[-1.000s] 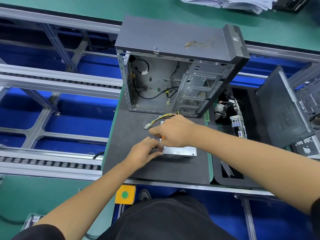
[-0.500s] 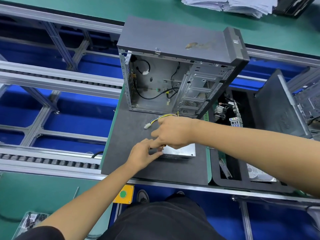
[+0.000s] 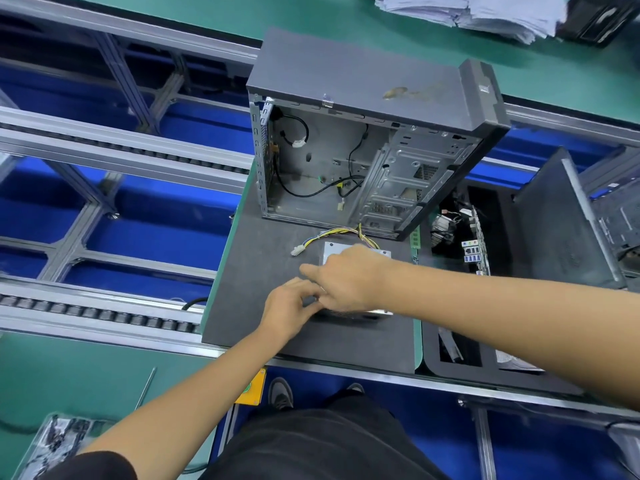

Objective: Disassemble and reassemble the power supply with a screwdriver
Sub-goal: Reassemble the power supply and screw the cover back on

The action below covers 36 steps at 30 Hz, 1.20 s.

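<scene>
One power supply was on the mat, a silver metal box lying flat on the dark grey work mat, just in front of the one open computer case. One bundle of yellow and black wires ran out of its far edge, ending in one white connector resting on the mat to the left. Two hands were in play, both bare, both meeting at the near left corner of the box.

The right hand reached across from the right and lay over the top of the power supply, covering most of it. Its fingers were curled down toward the box's left edge, with one finger sticking out to the left. What it was gripping under there, I could not tell; the fingers hid it, and no screwdriver showed clearly.

The left hand came up from below, fingers bent and bunched right against the right hand's fingertips at that corner. Whether it pinched something small or just touched the box, that could not be made out either.

Off to the right sat one black foam tray with parts in it, touching the mat's edge. One stack of papers lay on the far green bench. One yellow button box hung under the near rail.
</scene>
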Available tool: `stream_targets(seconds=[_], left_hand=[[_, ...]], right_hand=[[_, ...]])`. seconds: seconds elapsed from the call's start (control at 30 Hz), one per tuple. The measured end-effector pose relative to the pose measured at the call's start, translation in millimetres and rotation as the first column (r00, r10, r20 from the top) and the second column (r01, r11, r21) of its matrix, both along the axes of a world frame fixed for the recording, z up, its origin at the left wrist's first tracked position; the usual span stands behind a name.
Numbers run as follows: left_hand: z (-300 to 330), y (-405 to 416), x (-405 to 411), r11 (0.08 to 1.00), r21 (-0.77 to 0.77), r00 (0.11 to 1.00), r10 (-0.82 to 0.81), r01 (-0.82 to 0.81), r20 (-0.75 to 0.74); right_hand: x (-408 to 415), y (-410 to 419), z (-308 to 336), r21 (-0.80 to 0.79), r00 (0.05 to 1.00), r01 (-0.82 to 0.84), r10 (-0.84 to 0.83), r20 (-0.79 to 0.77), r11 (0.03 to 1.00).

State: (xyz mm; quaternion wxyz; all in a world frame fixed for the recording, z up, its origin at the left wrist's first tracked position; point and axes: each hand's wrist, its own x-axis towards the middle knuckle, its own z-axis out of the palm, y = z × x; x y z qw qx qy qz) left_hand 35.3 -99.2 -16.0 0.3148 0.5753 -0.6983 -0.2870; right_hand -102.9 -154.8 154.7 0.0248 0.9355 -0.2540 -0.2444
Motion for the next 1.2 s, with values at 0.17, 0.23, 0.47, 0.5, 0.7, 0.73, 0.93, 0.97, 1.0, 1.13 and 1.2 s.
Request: stream_targets(seconds=[0.17,0.23,0.47,0.5,0.7,0.73,0.93,0.97,1.0,1.13,1.2], left_hand=[[1.6,-2.6,-2.4,0.989,-0.148,0.998,0.01,-0.001,0.059],[0.7,-3.1,-1.6,0.983,-0.183,0.995,0.041,-0.023,0.093],[1.1,6.9,-17.3,0.986,-0.099,0.991,0.129,-0.132,-0.033],[-1.3,7.5,-19.0,0.979,-0.146,0.99,0.142,-0.144,-0.024],[-12.9,-1.0,-14.4,0.951,-0.274,0.981,0.175,-0.145,0.089],[-13.3,-2.0,-12.8,0.959,-0.246,0.981,0.168,-0.14,0.097],[12.6,3.8,-16.0,0.985,-0.101,0.991,0.135,-0.137,-0.027],[21.6,4.6,-19.2,0.988,-0.05,0.983,0.137,-0.144,-0.122],[31.2,5.2,-21.5,0.991,0.018,0.966,0.13,-0.129,-0.224],[53.9,10.1,-27.0,0.996,0.049,0.808,-0.036,0.08,-0.589],[58.4,15.1,-31.8,0.979,0.127,0.73,-0.03,0.159,-0.682]], right_hand=[[5.3,-21.2,14.8,-0.039,0.824,-0.555,0.543,-0.161,0.831],[7.5,-20.3,14.9,-0.01,0.906,-0.42,0.419,-0.069,0.907],[0.9,-4.5,-9.3,0.174,0.872,0.452,-0.475,0.119,0.875],[-1.7,-5.3,-9.2,0.188,0.881,0.433,-0.458,0.12,0.882],[-14.6,-34.0,11.3,-0.025,0.945,-0.326,0.326,0.012,0.945],[-13.3,-38.5,14.0,0.012,0.883,-0.467,0.467,-0.057,0.884],[-7.4,-39.4,5.1,0.004,0.877,-0.48,0.48,0.023,0.877],[-7.6,-33.9,2.1,0.014,0.911,-0.409,0.408,0.059,0.912],[-6.9,-27.9,0.5,0.039,0.937,-0.343,0.338,0.093,0.939],[-3.1,-16.2,-0.5,0.124,0.978,-0.068,0.042,0.202,0.99],[-2.3,-15.4,-2.0,0.151,0.977,0.044,-0.074,0.201,0.988]])
